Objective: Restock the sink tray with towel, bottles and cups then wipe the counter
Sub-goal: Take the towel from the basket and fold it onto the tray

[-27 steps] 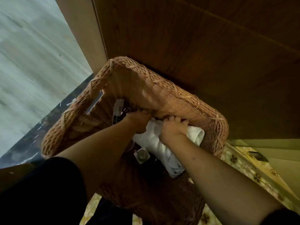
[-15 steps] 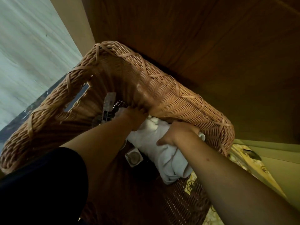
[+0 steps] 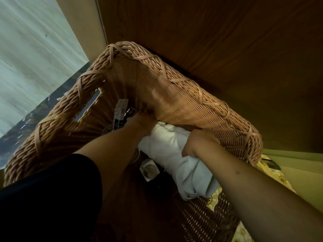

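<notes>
A rolled white towel (image 3: 185, 170) lies inside a deep wicker basket (image 3: 174, 88), against its far wall. My right hand (image 3: 197, 144) grips the roll around its middle. At the roll's far end my left hand (image 3: 141, 123) presses down on it, fingers curled into the cloth. Beside the towel, low in the basket, stands a small white-capped bottle (image 3: 149, 169). A clear plastic-wrapped item (image 3: 119, 112) leans against the basket's far wall just past my left hand.
A dark wooden panel (image 3: 227, 41) rises right behind the basket. Pale floor (image 3: 31, 58) shows at the left beyond a dark marble strip (image 3: 52, 102). A yellow patterned cloth (image 3: 272, 173) lies at the right, under the basket's edge.
The view has closed in on the basket, which now fills more of the frame. Both hands stay on the towel, and my right hand has slid from the roll's end toward its middle.
</notes>
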Available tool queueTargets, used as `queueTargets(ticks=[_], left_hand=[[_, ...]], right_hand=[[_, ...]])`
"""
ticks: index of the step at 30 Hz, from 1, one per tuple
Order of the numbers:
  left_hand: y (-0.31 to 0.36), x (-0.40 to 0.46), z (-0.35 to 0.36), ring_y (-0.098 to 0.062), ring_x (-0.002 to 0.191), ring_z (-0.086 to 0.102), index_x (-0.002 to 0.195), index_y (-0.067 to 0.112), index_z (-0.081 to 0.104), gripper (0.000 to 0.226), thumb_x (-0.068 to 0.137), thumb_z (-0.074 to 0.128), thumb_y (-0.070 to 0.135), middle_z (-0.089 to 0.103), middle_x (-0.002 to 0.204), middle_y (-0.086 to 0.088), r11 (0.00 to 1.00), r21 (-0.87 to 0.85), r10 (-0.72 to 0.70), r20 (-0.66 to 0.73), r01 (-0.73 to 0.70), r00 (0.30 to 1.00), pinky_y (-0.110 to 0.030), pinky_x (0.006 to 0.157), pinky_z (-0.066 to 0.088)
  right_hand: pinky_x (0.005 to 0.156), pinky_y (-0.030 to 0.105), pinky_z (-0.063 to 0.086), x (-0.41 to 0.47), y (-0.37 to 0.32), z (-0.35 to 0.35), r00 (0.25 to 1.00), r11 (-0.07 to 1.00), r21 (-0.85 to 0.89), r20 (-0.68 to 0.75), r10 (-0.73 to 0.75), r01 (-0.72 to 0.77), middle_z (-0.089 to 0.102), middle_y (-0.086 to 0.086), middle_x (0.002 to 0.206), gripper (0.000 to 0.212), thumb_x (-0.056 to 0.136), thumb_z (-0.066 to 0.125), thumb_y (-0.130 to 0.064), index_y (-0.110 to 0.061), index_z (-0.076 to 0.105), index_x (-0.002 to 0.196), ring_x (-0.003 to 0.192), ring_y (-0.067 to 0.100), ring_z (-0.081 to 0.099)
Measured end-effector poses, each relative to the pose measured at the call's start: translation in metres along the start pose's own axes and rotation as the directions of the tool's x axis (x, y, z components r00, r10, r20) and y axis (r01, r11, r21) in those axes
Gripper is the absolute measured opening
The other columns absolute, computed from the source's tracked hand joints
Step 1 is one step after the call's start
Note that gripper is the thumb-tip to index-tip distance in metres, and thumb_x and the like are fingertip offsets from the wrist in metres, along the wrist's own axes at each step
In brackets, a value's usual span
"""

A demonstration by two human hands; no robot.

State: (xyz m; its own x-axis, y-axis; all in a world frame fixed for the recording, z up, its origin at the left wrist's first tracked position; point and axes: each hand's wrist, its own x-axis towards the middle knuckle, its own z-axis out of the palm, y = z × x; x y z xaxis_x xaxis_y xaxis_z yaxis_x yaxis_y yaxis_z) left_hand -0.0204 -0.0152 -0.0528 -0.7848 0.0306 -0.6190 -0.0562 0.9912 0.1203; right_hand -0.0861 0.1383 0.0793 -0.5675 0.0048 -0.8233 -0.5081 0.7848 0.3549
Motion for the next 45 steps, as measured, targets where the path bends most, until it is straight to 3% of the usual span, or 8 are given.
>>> queueTargets(ticks=[7,12,19,23,29,34,39,45], left_hand=[[-0.006,-0.03,-0.025,-0.034,0.13,0.046,0.139,0.011,0.048,0.061,0.089,0.068,0.039,0.05,0.142,-0.015,0.989,-0.072,-0.133,-0.086,0.127,0.987,-0.046,0.105,0.036],[-0.009,-0.06,-0.035,-0.03,0.118,0.056,0.131,0.015,0.056,0.044,0.094,0.059,0.039,0.061,0.13,-0.009,0.974,-0.162,-0.175,-0.111,0.156,0.978,-0.042,0.098,0.044],[-0.03,-0.112,-0.067,-0.032,0.125,0.045,0.141,0.018,0.044,0.058,0.093,0.05,0.049,0.048,0.139,-0.011,0.939,-0.33,-0.167,-0.196,0.095,0.966,-0.049,0.103,0.04],[-0.032,-0.138,-0.085,-0.032,0.117,0.052,0.137,0.019,0.036,0.065,0.084,0.063,0.046,0.047,0.136,-0.011,0.908,-0.417,-0.187,-0.303,0.046,0.934,-0.048,0.095,0.046],[-0.02,-0.17,-0.118,-0.028,0.138,0.035,0.15,0.037,0.005,0.114,0.064,0.08,0.052,0.029,0.156,-0.003,0.842,-0.519,-0.123,-0.452,-0.148,0.883,-0.052,0.108,0.038],[-0.004,-0.193,-0.148,-0.027,0.129,0.046,0.147,0.025,0.027,0.09,0.073,0.073,0.049,0.043,0.143,-0.003,0.795,-0.604,-0.258,-0.43,-0.063,0.865,-0.04,0.101,0.038],[0.014,-0.241,-0.161,-0.024,0.12,0.051,0.141,0.026,0.036,0.082,0.071,0.065,0.06,0.052,0.134,-0.002,0.868,-0.478,-0.23,-0.625,-0.133,0.746,-0.036,0.095,0.043],[0.052,-0.315,-0.17,-0.018,0.113,0.045,0.129,0.025,0.052,0.069,0.072,0.069,0.059,0.051,0.124,0.002,0.902,-0.422,-0.318,-0.794,-0.093,0.519,-0.04,0.092,0.047]], right_hand=[[0.076,0.037,0.044,-0.052,0.005,-0.021,0.971,0.999,0.006,-0.232,-0.051,0.054,0.058,0.008,0.133,0.051,0.085,0.071,-0.031,-0.019,0.053,0.131,0.121,0.03,0.056],[0.078,0.038,0.043,-0.1,0.011,-0.049,0.938,0.992,-0.053,-0.325,-0.125,0.114,0.056,0.009,0.134,0.056,0.088,0.068,-0.021,-0.024,0.045,0.139,0.121,0.031,0.055],[0.083,0.04,0.051,-0.174,0.02,-0.073,0.851,0.972,-0.199,-0.482,-0.21,0.126,0.057,0.011,0.132,0.06,0.091,0.063,-0.016,-0.024,0.038,0.145,0.118,0.032,0.056],[0.071,0.036,0.042,-0.218,0.022,-0.091,0.799,0.962,-0.248,-0.552,-0.238,0.115,0.059,0.008,0.127,0.048,0.095,0.057,-0.011,-0.023,0.046,0.139,0.113,0.029,0.058],[0.066,0.036,0.039,-0.291,0.041,-0.109,0.7,0.948,-0.293,-0.652,-0.293,0.123,0.046,-0.001,0.084,0.031,0.09,0.059,-0.01,-0.025,0.053,0.117,0.083,0.023,0.05],[0.066,0.036,0.043,-0.335,0.068,-0.107,0.588,0.92,-0.371,-0.719,-0.371,0.127,0.05,-0.001,0.092,0.042,0.088,0.062,-0.012,-0.028,0.05,0.125,0.083,0.021,0.051],[0.069,0.035,0.049,-0.361,0.103,-0.098,0.456,0.876,-0.448,-0.752,-0.477,0.178,0.055,-0.002,0.095,0.042,0.088,0.066,-0.018,-0.03,0.05,0.124,0.082,0.019,0.054],[0.057,0.03,0.032,-0.38,0.163,-0.082,0.192,0.809,-0.511,-0.797,-0.572,0.291,0.042,-0.007,0.084,0.035,0.087,0.065,-0.028,-0.034,0.051,0.119,0.075,0.016,0.046]])
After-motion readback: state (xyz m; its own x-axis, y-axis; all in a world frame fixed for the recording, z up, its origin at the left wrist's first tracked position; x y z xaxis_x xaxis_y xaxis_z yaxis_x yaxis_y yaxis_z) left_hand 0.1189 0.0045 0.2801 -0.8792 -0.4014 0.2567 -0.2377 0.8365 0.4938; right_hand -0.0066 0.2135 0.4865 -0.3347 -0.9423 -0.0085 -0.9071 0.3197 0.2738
